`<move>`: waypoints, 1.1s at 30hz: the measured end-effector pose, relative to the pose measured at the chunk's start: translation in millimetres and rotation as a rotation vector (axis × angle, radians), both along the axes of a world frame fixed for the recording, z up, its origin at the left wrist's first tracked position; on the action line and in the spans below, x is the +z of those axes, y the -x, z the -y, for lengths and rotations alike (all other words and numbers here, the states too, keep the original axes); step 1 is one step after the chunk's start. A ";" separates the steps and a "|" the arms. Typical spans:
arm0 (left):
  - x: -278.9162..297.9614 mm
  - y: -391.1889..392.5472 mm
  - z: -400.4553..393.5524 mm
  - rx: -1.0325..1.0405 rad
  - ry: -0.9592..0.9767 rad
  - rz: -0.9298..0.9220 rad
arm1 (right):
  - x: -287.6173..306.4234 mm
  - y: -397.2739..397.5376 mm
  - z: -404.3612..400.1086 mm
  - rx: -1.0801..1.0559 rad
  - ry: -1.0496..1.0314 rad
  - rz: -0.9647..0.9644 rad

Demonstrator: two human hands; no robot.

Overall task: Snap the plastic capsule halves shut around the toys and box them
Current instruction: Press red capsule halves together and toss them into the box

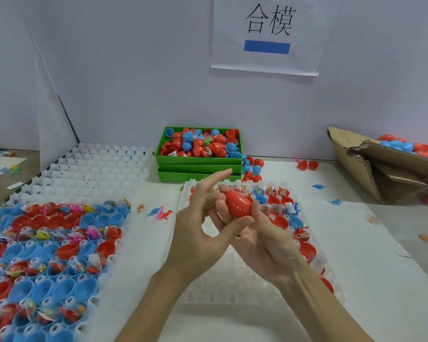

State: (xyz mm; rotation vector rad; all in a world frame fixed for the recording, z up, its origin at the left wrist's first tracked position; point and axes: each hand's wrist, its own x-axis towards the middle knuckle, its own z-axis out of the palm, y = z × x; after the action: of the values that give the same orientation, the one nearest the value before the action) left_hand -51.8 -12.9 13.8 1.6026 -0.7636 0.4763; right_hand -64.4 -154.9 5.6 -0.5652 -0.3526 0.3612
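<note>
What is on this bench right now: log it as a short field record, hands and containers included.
held item: closed red capsule
right hand: fingers curled round the capsule
left hand: fingers extended, thumb against the right hand's fingers
green bin: holds red and blue capsule pieces, against the back wall
cardboard box: far right, red and blue capsules inside
left tray: red and blue halves in its near part, some with bagged toys
loose toys: small dinosaur figures on the table

Bin [198, 160] of capsule halves at the back wall, trays [59, 255] before it — cardboard box [356, 164] right.
</note>
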 end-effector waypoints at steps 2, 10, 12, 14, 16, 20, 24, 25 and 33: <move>0.0 -0.2 -0.1 0.004 0.006 0.024 | -1.7 1.1 -1.4 0.025 -0.041 -0.043; -1.8 1.4 4.8 0.026 0.008 0.067 | 0.8 6.4 -2.0 -0.052 -0.023 -0.069; -0.6 2.3 4.7 0.032 0.009 0.064 | 1.6 5.9 -2.4 -0.074 -0.013 -0.068; -0.5 3.4 4.2 0.038 0.006 0.056 | 2.3 5.3 -3.1 -0.090 0.008 -0.057; -1.1 2.5 4.0 0.030 0.007 0.042 | 4.6 5.6 -4.4 -0.116 0.039 -0.027; -0.8 2.1 4.1 0.010 0.025 -0.016 | 7.8 6.7 -4.2 -0.139 0.049 -0.002; -1.6 -8.4 5.3 -0.106 0.013 -0.213 | 12.6 6.9 -2.2 -0.335 0.298 0.064; -0.7 -12.8 6.6 -0.144 0.023 -0.317 | 12.7 5.9 -0.1 -0.474 0.460 0.104; -6.8 -14.8 2.2 -0.165 0.224 -0.607 | -0.7 -0.2 12.2 -1.253 1.466 0.699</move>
State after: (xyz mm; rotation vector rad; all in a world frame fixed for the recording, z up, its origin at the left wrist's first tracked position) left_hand -37.0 -15.2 7.0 1.3537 -0.3583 -0.0542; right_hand -64.1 -167.1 4.9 -2.2017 -0.2797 -0.9531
